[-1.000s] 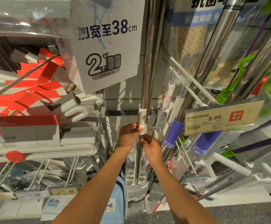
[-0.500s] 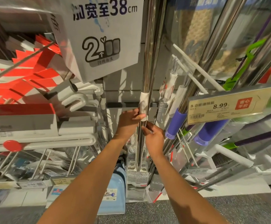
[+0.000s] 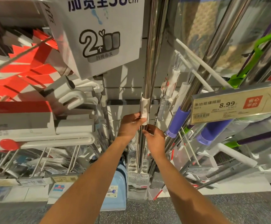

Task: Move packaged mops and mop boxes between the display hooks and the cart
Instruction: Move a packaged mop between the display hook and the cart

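Observation:
A packaged mop (image 3: 150, 62) with twin steel poles hangs upright in the middle of the display. A white plastic clip (image 3: 145, 109) joins the poles, and the grey mop head (image 3: 138, 177) hangs low near the floor. My left hand (image 3: 130, 125) grips the poles at the lower end of the clip, thumb on it. Just below, my right hand (image 3: 155, 139) pinches the poles from the right side. A white mop box (image 3: 102, 36) printed "38cm" hangs at the upper left, close to the poles.
Red and white mop boxes (image 3: 18, 88) crowd the left hooks. Steel-handled mops with purple grips (image 3: 177, 122) lean at the right behind a price tag (image 3: 234, 105). White display hooks (image 3: 201, 65) jut out beside the poles. A light blue dustpan (image 3: 115, 191) stands on the speckled floor.
Both hands have risen in the view along with the poles and clip; the whole display has shifted up and the view has drawn slightly closer. The grips are unchanged.

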Tool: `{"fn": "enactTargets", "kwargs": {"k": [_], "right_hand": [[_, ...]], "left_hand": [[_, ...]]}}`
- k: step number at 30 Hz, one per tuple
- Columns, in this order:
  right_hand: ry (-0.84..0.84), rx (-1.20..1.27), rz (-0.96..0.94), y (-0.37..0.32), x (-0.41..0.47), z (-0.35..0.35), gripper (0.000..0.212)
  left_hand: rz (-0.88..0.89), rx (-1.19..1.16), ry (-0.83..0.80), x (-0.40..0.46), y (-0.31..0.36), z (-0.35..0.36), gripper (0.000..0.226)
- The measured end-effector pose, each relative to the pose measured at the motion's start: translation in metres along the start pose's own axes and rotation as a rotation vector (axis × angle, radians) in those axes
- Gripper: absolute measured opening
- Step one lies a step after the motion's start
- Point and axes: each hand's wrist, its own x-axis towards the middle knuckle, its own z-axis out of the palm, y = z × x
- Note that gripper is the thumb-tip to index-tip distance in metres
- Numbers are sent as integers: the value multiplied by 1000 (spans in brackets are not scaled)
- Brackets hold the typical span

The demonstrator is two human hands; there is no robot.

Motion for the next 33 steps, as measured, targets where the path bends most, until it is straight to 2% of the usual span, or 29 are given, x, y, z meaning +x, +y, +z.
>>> {"fn": "enactTargets", "kwargs": {"k": [4, 8, 11, 21, 28, 33], "right_hand": [[-112, -10, 58, -1, 5, -2, 32], [-146, -38, 79, 2, 5, -3, 35], [-169, -27, 60, 4, 5, -6, 32], [-290, -47, 118, 19, 0, -4, 25], [-297, -13, 93, 25, -2, -2, 24], [-283, 45, 137, 26, -2, -1, 27]], "left_hand": [[11, 22, -7, -4, -2, 2, 32], [26, 38, 1, -6, -3, 4, 27], [-1, 27, -5, -9, -6, 6, 33], [-85, 122, -74, -15, -30, 3, 21], [-135, 67, -88, -12, -37, 1, 18], [-105, 29, -66, -13, -33, 1, 17]]}}
